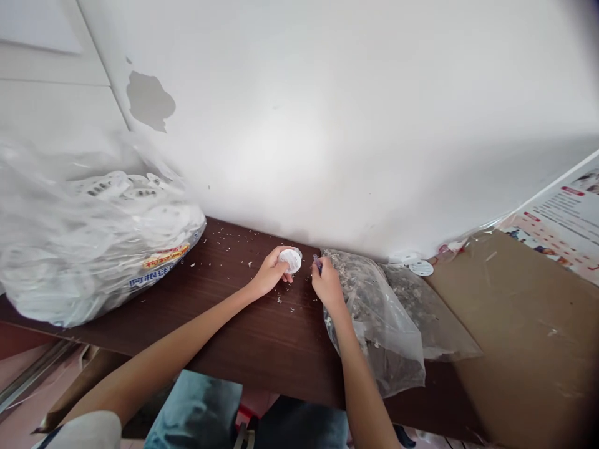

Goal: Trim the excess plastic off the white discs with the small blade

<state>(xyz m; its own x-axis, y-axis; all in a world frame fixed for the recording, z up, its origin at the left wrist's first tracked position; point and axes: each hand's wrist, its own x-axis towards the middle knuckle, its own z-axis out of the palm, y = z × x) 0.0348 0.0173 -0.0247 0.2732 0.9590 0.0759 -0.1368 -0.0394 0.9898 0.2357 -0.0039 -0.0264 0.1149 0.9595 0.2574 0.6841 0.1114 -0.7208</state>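
Observation:
My left hand (271, 273) is closed on a round white plastic disc (291, 260), held just above the dark brown table (262, 330). The thumb lies across the disc's face. A short way to the right, my right hand (326, 280) is pinched round a small purple tool (317, 262); its tip points up and its kind is too small to make out. The two hands are apart. Close beside my right forearm lies a clear plastic bag (374, 330) filled with small grey and whitish bits.
A large clear bag (107, 249) of white plastic pieces stands at the left. Small white scraps (234, 240) are strewn over the table. At the right are a second clear bag (421, 305), another white disc (421, 267) and a brown cardboard sheet (524, 324). A white wall (299, 125) rises behind.

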